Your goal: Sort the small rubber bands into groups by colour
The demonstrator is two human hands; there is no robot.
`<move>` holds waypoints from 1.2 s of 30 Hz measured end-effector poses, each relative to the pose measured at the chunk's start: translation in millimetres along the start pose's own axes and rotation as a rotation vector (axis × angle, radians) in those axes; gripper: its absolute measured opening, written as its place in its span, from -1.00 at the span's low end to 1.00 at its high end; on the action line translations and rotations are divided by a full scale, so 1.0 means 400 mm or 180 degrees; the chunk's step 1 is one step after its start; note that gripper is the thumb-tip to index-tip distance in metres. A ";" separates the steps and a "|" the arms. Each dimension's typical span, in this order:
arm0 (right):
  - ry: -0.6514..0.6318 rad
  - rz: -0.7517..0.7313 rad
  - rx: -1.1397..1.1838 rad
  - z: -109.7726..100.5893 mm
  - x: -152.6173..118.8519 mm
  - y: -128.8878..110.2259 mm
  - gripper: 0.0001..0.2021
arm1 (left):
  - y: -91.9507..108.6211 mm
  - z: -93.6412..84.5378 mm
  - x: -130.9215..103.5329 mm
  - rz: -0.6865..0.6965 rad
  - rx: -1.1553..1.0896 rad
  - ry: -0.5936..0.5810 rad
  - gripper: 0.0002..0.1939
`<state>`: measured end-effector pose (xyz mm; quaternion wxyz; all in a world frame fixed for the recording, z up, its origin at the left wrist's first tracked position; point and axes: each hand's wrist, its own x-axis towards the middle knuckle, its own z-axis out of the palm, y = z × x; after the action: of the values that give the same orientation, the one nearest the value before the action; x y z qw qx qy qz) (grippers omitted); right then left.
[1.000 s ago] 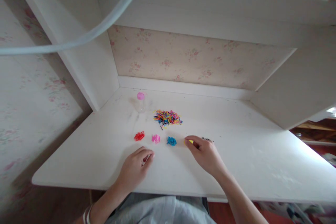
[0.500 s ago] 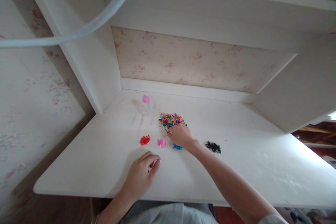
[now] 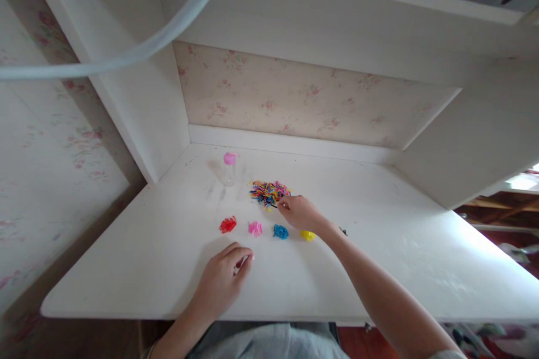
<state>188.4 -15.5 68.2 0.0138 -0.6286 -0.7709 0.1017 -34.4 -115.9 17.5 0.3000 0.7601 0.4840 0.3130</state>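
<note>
My right hand (image 3: 300,211) is at the near right edge of a mixed heap of small coloured rubber bands (image 3: 268,192). Its thumb and fingers pinch a black rubber band (image 3: 273,206) that sticks out to the left. My left hand (image 3: 223,276) rests on the desk nearer to me, thumb and forefinger tips together, with no object visible in them. Sorted piles lie in a row: red bands (image 3: 228,224), pink bands (image 3: 255,228), blue bands (image 3: 281,231) and yellow bands (image 3: 307,235). My right forearm covers most of the black pile (image 3: 343,231).
A clear jar (image 3: 229,175) with a pink lid stands on the white desk (image 3: 138,269), behind and left of the heap. Side panels and an overhead shelf (image 3: 379,22) frame the desk. A pale curved tube (image 3: 160,39) crosses the upper left.
My right hand has drawn back slightly from the heap, a black band now showing in its fingers. Its arm uncovers the yellow pile and hides most of the black one. The left hand stays put.
</note>
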 end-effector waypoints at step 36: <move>0.1603 0.1786 0.1497 0.144 -0.370 0.317 -0.57 | 0.073 0.006 0.152 0.0284 0.1205 0.0023 -0.79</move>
<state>333.3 -143.4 5.2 0.3157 -0.7985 -0.4989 0.1179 3.8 -70.5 49.2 0.1357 0.8225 0.5011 0.2322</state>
